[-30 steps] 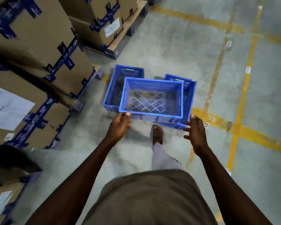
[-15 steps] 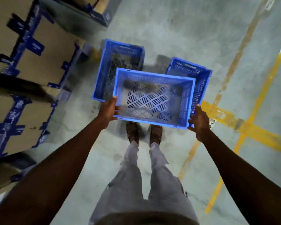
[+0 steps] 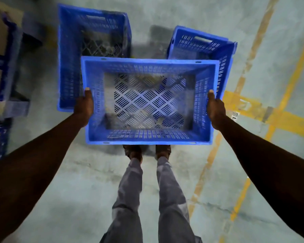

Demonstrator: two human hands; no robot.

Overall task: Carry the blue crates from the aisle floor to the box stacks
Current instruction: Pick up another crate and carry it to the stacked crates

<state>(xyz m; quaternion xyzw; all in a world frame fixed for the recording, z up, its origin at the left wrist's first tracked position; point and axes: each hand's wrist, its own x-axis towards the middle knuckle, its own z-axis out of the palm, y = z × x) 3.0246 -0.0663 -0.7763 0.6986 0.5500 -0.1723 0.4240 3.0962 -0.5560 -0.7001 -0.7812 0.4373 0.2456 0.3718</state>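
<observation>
I hold an empty blue plastic crate [image 3: 148, 135] with a slotted bottom, level above my feet. My left hand [image 3: 83, 106] grips its left wall, thumb over the rim. On the right wall my right hand [image 3: 215, 109] does the same. Two more blue crates rest on the concrete floor beyond it: one [image 3: 68, 50] at the back left, partly hidden by the held crate, and one [image 3: 198, 42] at the back right. The box stacks show only as a cardboard edge with blue strapping [image 3: 0, 76] at the far left.
A blue pallet corner [image 3: 16, 106] sits on the floor at the left, under the boxes. Yellow painted lines [image 3: 277, 118] cross the concrete on the right. My legs and sandalled feet [image 3: 136, 153] stand just below the crate.
The view has tilted further down and the held crate has come closer and looms larger. The box stacks have slid almost out of view at the left. My hands keep their grip.
</observation>
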